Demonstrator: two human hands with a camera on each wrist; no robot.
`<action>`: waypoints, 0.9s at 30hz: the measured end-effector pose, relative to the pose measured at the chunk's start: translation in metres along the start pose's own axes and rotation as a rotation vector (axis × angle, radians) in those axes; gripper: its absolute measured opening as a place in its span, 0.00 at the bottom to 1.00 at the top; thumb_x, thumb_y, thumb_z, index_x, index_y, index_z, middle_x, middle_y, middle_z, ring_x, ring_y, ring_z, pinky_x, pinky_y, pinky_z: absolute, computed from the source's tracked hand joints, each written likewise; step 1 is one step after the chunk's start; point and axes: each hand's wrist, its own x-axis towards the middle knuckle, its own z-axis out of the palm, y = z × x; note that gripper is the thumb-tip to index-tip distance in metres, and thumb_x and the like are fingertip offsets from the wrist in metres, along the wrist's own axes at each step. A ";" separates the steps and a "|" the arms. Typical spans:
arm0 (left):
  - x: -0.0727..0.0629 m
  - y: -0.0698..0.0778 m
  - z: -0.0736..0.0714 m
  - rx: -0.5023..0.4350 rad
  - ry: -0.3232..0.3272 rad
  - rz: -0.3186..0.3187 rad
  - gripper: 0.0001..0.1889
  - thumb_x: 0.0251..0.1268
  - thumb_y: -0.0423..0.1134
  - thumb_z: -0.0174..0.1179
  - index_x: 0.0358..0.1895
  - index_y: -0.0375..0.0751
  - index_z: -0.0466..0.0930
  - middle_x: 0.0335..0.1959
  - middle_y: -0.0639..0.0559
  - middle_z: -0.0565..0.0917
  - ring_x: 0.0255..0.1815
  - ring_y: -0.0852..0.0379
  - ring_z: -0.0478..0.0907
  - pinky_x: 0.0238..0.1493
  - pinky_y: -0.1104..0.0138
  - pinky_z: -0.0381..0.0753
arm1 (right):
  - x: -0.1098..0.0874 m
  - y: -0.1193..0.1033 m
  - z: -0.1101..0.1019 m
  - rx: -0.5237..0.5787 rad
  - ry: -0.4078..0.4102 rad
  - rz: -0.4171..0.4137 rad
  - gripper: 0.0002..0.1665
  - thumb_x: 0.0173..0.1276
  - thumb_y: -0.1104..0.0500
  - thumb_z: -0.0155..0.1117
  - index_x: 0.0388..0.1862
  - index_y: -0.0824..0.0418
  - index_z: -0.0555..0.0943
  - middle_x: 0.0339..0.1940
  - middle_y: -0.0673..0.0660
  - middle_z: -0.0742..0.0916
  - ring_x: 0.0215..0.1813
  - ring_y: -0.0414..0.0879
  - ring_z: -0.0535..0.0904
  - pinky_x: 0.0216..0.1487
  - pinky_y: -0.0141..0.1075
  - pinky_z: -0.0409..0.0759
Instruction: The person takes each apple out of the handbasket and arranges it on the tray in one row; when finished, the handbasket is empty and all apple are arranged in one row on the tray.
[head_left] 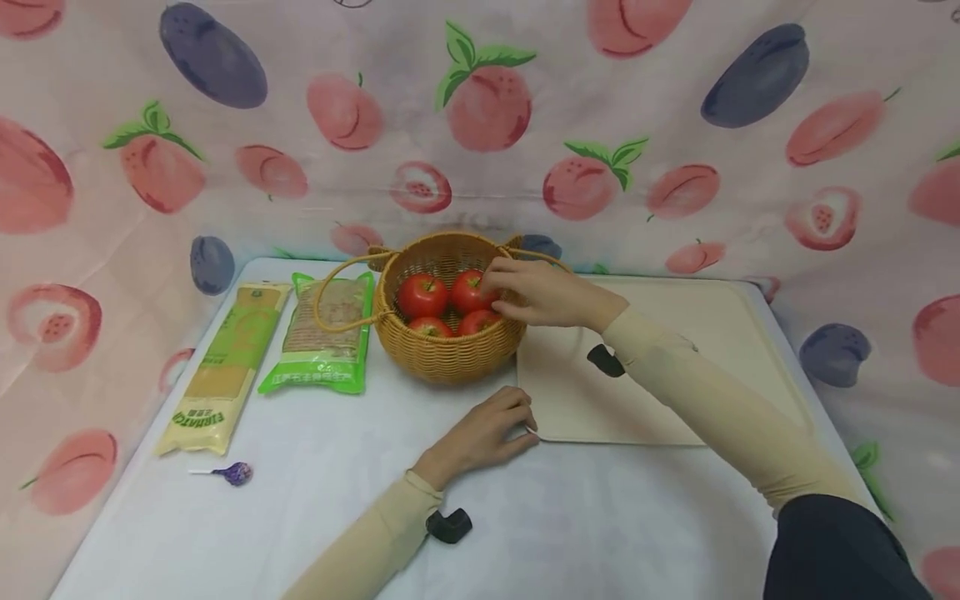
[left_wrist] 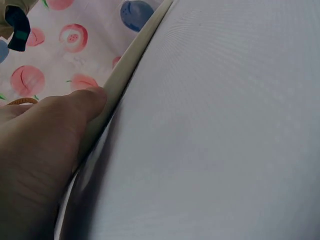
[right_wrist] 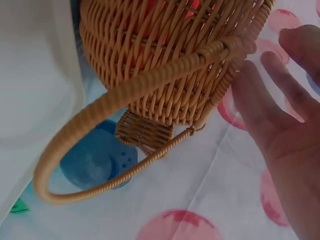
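A round wicker basket [head_left: 450, 358] with looped handles holds several red tomatoes [head_left: 422, 297]. Over its right rim reaches my right hand [head_left: 542, 290], its fingertips overlapping the back right tomato [head_left: 467, 292] in the head view. The right wrist view has these fingers [right_wrist: 255, 95] extended and spread beside the basket rim, gripping nothing. My left hand [head_left: 483, 435] is at the near left corner of a flat beige tray [head_left: 645, 383], thumb and bent fingers around that corner. In the left wrist view the thumb [left_wrist: 92, 100] lies against the tray's raised edge.
Left of the basket lie a green-edged clear bag [head_left: 318, 375] and a long yellow-green packet [head_left: 225, 367]. A purple-wrapped lollipop [head_left: 238, 474] lies in front of them. A fruit-print cloth [head_left: 487, 183] hangs behind the white table [head_left: 315, 467]. The basket's left handle overlaps the bag.
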 end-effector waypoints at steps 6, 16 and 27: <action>-0.003 -0.001 0.000 -0.020 0.031 0.019 0.06 0.59 0.46 0.65 0.35 0.50 0.80 0.40 0.59 0.74 0.52 0.63 0.70 0.58 0.72 0.74 | 0.016 0.000 0.006 0.038 -0.178 0.053 0.13 0.70 0.56 0.57 0.52 0.54 0.77 0.53 0.50 0.77 0.37 0.42 0.76 0.40 0.32 0.79; -0.004 0.000 0.004 -0.025 -0.003 -0.002 0.06 0.60 0.47 0.63 0.36 0.52 0.80 0.42 0.61 0.75 0.57 0.64 0.69 0.62 0.74 0.72 | 0.033 0.011 0.012 0.115 -0.322 0.020 0.15 0.67 0.56 0.62 0.52 0.57 0.78 0.53 0.52 0.81 0.57 0.50 0.77 0.56 0.44 0.78; -0.006 0.001 0.004 -0.024 -0.032 -0.016 0.06 0.63 0.48 0.61 0.36 0.53 0.79 0.42 0.62 0.74 0.56 0.65 0.68 0.61 0.75 0.73 | 0.057 0.010 0.016 0.070 -0.650 0.105 0.16 0.69 0.57 0.58 0.55 0.53 0.80 0.58 0.52 0.81 0.63 0.47 0.73 0.63 0.42 0.75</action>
